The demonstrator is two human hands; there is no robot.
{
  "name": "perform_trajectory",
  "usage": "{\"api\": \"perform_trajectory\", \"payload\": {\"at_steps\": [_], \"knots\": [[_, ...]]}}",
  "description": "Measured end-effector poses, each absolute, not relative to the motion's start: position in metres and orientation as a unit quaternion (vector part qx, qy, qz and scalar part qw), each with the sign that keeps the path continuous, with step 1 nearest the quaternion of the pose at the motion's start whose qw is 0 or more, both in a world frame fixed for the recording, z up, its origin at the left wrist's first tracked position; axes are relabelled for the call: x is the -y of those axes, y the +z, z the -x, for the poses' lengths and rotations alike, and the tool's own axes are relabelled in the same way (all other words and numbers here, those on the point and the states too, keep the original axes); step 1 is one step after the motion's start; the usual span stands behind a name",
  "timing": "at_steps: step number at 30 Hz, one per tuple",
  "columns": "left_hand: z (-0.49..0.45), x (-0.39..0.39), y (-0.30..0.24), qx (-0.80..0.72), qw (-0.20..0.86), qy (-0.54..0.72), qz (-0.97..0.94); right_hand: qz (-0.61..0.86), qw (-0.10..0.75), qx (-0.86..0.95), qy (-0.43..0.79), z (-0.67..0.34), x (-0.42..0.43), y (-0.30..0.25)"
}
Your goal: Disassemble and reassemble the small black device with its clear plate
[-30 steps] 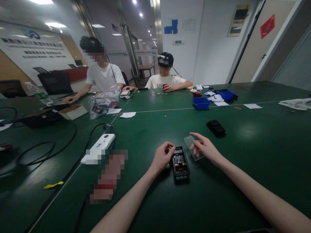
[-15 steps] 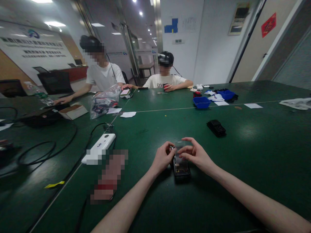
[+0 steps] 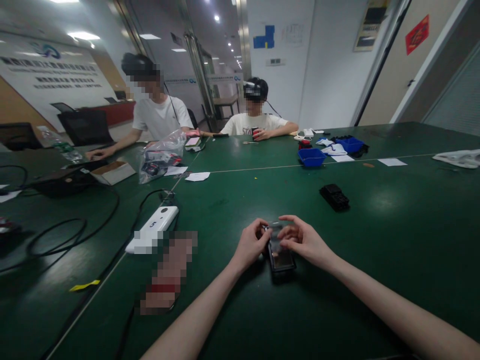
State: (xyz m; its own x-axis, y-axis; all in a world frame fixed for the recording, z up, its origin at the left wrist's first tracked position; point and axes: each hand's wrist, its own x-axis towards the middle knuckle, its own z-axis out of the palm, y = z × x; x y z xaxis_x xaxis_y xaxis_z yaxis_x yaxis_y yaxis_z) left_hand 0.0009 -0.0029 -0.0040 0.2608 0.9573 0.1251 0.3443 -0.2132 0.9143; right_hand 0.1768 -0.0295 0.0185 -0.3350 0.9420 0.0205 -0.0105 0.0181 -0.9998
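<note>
Our 2 hands are close together, toward the near edge of the green table [image 3: 232, 200]: the left hand [image 3: 250, 242] pinches the upper left side of the black case [image 3: 282, 268], the right hand [image 3: 304, 241] grips the clear cover [image 3: 276, 246] over it. If we press unevenly, the cover could sit crooked; if our left grip slackens, the case could skid.

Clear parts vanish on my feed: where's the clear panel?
Lower middle of the head view: the clear panel is over the black case, between left hand and right hand.
</note>
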Motion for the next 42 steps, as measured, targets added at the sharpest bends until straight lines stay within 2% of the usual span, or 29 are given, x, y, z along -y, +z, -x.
{"api": "perform_trajectory", "payload": {"at_steps": [6, 12, 35, 42], "knots": [[-0.001, 0.004, 0.0, -0.483, 0.414, 0.372, -0.676, 0.435, 0.392, 0.628, 0.512, -0.178, 0.028, 0.019], [0.0, 0.003, -0.003, -0.48, 0.409, 0.372, -0.681, 0.449, 0.365, 0.639, 0.507, -0.178, 0.029, 0.019], [0.001, 0.001, -0.008, -0.469, 0.412, 0.369, -0.689, 0.456, 0.367, 0.641, 0.496, -0.181, 0.025, 0.008], [0.001, 0.003, -0.004, -0.464, 0.484, 0.375, -0.64, 0.462, 0.362, 0.656, 0.474, -0.181, 0.027, 0.011]]}}
